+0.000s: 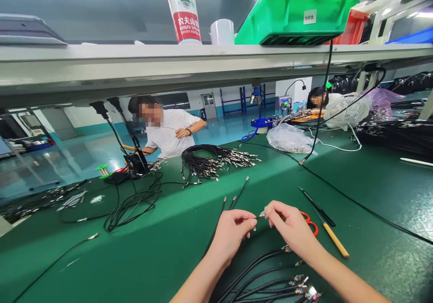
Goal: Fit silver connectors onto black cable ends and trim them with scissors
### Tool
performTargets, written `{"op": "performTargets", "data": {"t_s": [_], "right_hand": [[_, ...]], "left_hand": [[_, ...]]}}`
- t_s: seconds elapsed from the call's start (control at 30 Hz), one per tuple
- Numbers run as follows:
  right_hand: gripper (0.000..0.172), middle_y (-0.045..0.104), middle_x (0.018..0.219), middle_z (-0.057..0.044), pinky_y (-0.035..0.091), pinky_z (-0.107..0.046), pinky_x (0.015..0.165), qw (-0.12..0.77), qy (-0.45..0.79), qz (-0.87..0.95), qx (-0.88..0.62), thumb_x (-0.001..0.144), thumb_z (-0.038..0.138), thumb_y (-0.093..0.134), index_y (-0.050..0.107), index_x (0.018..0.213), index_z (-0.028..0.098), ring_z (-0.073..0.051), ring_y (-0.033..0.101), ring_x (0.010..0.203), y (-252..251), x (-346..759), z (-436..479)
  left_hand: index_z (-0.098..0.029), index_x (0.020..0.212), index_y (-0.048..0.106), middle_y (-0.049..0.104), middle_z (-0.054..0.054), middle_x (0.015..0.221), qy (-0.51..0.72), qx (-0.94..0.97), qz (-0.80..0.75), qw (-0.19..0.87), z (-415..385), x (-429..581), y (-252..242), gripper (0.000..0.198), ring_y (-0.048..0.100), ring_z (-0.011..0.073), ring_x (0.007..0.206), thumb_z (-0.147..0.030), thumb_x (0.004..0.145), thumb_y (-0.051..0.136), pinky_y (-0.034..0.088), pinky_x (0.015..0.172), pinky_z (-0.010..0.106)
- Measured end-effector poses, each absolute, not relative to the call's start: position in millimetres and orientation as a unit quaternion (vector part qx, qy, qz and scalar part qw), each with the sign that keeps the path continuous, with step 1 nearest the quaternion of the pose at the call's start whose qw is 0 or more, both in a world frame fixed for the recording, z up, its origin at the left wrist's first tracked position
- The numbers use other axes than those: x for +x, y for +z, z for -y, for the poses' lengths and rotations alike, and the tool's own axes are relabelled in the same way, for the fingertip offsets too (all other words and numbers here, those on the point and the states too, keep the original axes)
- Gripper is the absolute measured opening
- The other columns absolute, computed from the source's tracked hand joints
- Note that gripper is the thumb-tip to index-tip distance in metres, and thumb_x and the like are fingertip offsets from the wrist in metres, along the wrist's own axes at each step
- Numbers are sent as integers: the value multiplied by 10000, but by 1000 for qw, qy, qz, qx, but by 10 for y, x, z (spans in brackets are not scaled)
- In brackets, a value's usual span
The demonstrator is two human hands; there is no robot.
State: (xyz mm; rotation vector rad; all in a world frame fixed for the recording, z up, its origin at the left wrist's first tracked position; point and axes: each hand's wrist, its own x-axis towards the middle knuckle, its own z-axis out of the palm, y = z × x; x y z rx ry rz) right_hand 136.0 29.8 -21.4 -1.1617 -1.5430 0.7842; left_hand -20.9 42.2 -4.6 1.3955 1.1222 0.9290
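Observation:
My left hand [233, 231] pinches a thin black cable close to its end, above the green work surface. The fingertips of my right hand [289, 224] are closed on the small metal connector [262, 214] at that cable's tip. Several black cables with metal ends [260, 267] lie below and between my forearms. Behind my left hand, a few more black cables [219, 222] point away from me. Scissors with red handles [315, 229] are partly hidden by my right hand. Right of them lie a wooden-handled pointed tool [335, 241] and a slim black tool [318, 207].
A large bundle of black cables [203, 154] lies farther back, with a plastic bag [291, 138] and a white fan [348, 111] to its right. A shelf [203, 66] spans overhead, holding a green bin [304, 12]. Across the table stands a person [172, 131]. Loose cords cross the surface.

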Motion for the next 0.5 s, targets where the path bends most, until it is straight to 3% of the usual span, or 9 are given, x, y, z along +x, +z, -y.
{"op": "performTargets", "data": {"t_s": [0.1, 0.2, 0.27, 0.4, 0.5], "right_hand": [[228, 468, 614, 26, 358, -238, 577, 470, 341, 662, -475, 818, 335, 453, 496, 659, 177, -133, 437, 600, -234, 1357, -330], [219, 445, 547, 39, 333, -230, 527, 424, 311, 692, -495, 775, 304, 494, 470, 596, 182, -128, 425, 550, -290, 1392, -354], [231, 429, 475, 46, 304, -226, 480, 362, 304, 707, -526, 750, 271, 499, 443, 542, 188, -123, 411, 483, -357, 1448, -366], [204, 460, 408, 44, 277, -212, 420, 229, 337, 725, -555, 659, 189, 549, 461, 474, 189, -109, 412, 388, -497, 1590, -344], [197, 499, 431, 39, 273, -199, 418, 212, 311, 758, -533, 558, 114, 597, 480, 414, 182, -102, 444, 412, -513, 1652, -268]], "left_hand": [[-112, 675, 661, 556, -14, 532, 390, 585, -484, 520, -421, -181, -131, 133, 392, 80, 460, -228, 615, 632, 311, 480, 211], [-118, 655, 663, 569, -3, 544, 355, 633, -477, 495, -415, -163, -203, 132, 430, 97, 469, -217, 663, 577, 346, 495, 220], [-135, 654, 673, 603, 20, 584, 323, 700, -496, 400, -457, -209, -222, 192, 502, 132, 532, -238, 723, 527, 383, 549, 239], [-184, 832, 686, 649, 80, 884, 265, 720, -627, 132, -647, -480, -220, 189, 568, 206, 836, -271, 766, 532, 390, 744, 284], [-148, 846, 674, 631, 134, 915, 238, 681, -683, 112, -781, -676, -268, 179, 573, 253, 857, -243, 728, 579, 393, 728, 323]]}}
